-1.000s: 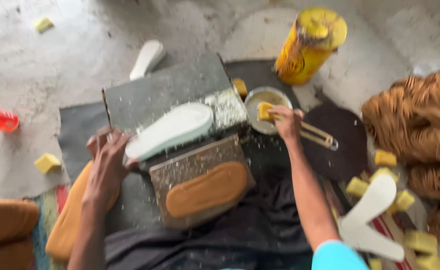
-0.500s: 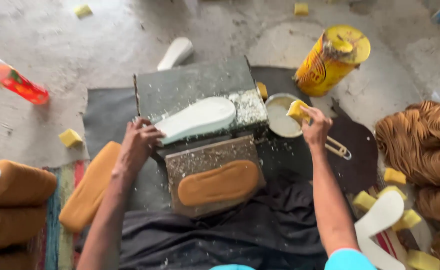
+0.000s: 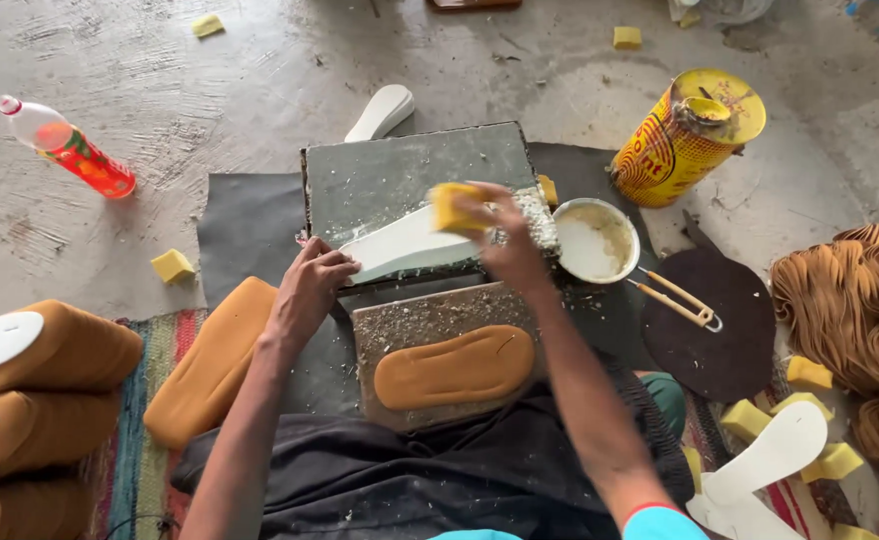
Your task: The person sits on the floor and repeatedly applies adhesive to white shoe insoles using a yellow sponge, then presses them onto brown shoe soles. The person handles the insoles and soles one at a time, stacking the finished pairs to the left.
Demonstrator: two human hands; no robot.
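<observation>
1. White sole (image 3: 405, 245) lies flat on the grey slab (image 3: 400, 175); left hand (image 3: 310, 290) presses its heel end with curled fingers, gripping nothing.
2. Right hand (image 3: 505, 240) pinches a yellow sponge (image 3: 457, 207) on the sole; judged best: wipe evenly, light pressure.
3. Glue bowl (image 3: 595, 240) stands just right, pale and pasty.

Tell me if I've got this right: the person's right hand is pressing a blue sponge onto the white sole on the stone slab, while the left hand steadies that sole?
Not quite: the sponge is yellow, not blue, as the head view shows. The rest holds: the right hand presses it onto the white sole on the stone slab, while the left hand steadies the sole's near end.
</observation>
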